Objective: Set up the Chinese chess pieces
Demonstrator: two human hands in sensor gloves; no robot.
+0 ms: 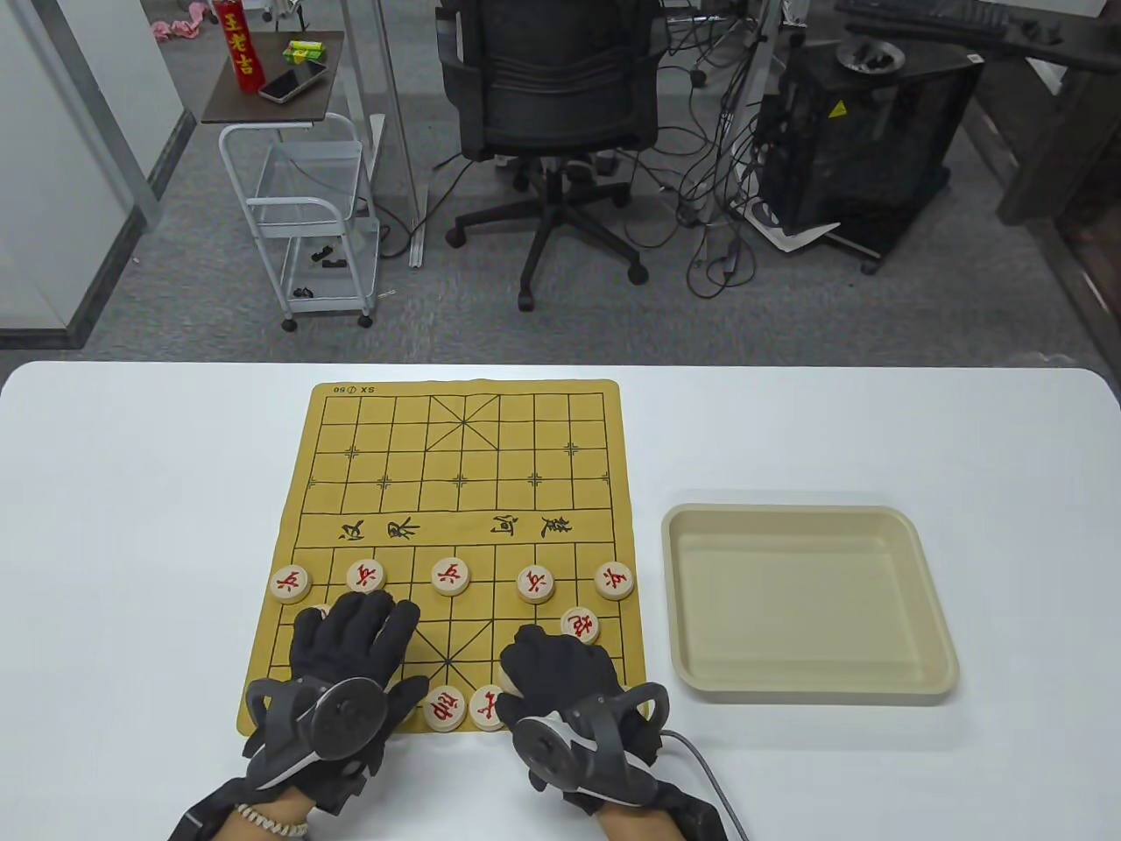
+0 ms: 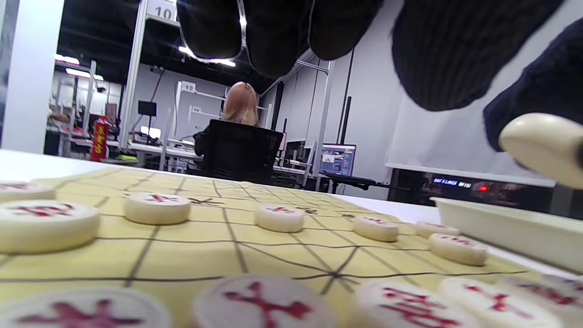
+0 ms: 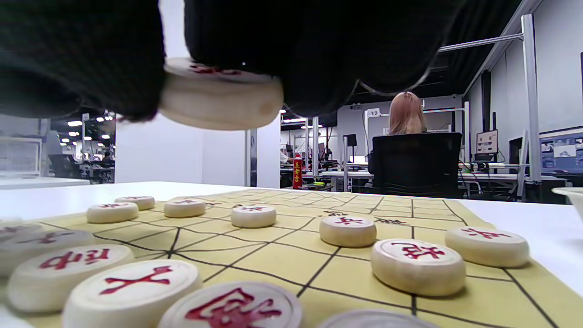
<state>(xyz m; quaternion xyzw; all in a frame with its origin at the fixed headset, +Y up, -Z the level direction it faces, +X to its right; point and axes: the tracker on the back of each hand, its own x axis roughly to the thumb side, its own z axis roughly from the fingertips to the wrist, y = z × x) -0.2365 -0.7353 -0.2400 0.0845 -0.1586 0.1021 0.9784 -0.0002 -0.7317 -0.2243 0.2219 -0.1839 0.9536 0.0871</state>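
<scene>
The yellow board (image 1: 455, 517) lies in the middle of the table. Several round cream pieces with red characters stand on its near half: a row of soldiers (image 1: 451, 575), a cannon (image 1: 580, 625) and two back-row pieces (image 1: 445, 708). My left hand (image 1: 368, 618) lies spread over the near left of the board and partly hides a piece (image 1: 320, 610); its fingers (image 2: 273, 36) hang free above the board. My right hand (image 1: 547, 653) is curled over the near right. Its fingers (image 3: 319, 45) pinch one piece (image 3: 221, 102) just above the board.
A beige tray (image 1: 928, 604) stands right of the board with nothing in it. The far half of the board holds no pieces. White table surface lies on both sides. An office chair and a cart stand beyond the table's far edge.
</scene>
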